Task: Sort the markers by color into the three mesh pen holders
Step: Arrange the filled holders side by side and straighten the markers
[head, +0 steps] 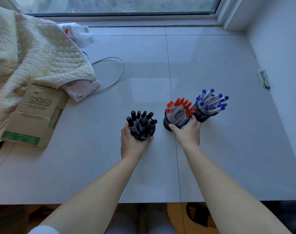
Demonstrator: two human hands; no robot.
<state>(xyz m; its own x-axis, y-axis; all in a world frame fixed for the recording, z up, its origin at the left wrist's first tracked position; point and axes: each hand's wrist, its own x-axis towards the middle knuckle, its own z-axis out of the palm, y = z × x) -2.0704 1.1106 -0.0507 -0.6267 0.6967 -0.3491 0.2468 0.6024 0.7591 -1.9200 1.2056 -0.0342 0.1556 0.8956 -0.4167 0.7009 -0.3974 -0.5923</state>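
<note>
Three black mesh pen holders stand on the grey tiled ledge. The left holder [142,137] is packed with several black markers [141,119], and my left hand [132,144] wraps around its near side. The middle holder [166,123] carries several red-capped markers [181,107]; my right hand [187,132] grips its near right side. The right holder [200,116] is full of several blue-capped markers [211,102] and touches the middle one; my right fingertips reach its base.
A cardboard box [34,115] lies at the left under a cream quilted blanket [30,53]. A grey cable [113,73] loops behind them. A plastic bottle [74,31] lies near the window. Pens [263,78] lie by the right wall.
</note>
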